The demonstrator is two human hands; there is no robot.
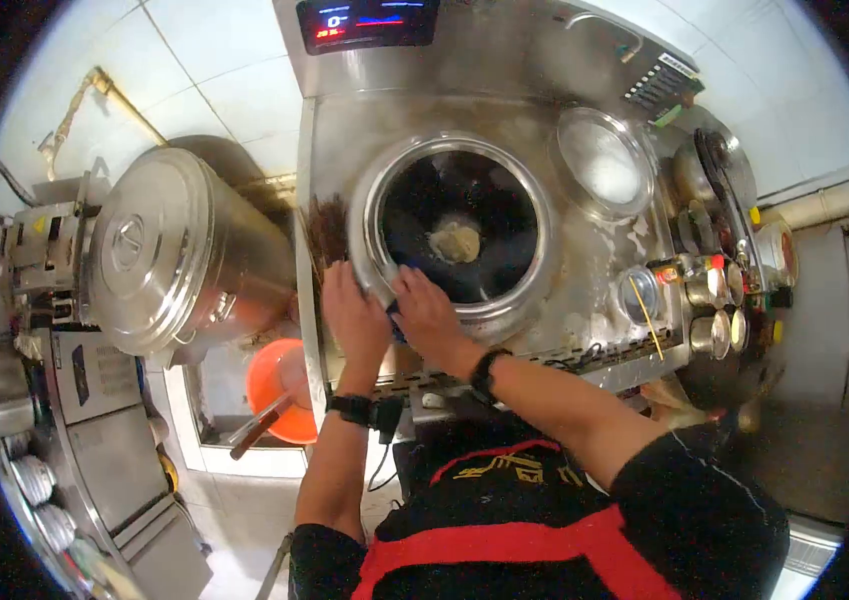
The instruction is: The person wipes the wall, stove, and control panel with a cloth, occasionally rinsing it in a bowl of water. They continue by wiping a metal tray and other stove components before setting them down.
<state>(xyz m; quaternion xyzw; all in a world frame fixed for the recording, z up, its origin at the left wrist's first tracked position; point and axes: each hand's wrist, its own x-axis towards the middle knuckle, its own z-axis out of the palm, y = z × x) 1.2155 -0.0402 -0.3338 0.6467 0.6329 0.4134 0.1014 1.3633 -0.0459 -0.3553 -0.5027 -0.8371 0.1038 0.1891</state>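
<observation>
At the wok (459,230) near rim, left hand (354,318) flat, grip open, right hand (427,315) beside it, grip unclear.

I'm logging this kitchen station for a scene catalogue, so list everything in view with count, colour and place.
wok: one, black, sunk in the steel cooker, pale lump at its centre
glass lid: one, clear, right of the wok
stockpot: one, silver, lidded, left of the cooker
bucket: one, orange, below the stockpot
seasoning tins: several, steel, right edge of the cooker
display panel: one, dark, lit, above the wok
left hand: on the wok's rim, watch on its wrist
right hand: on the wok's near rim, dark wristband
</observation>
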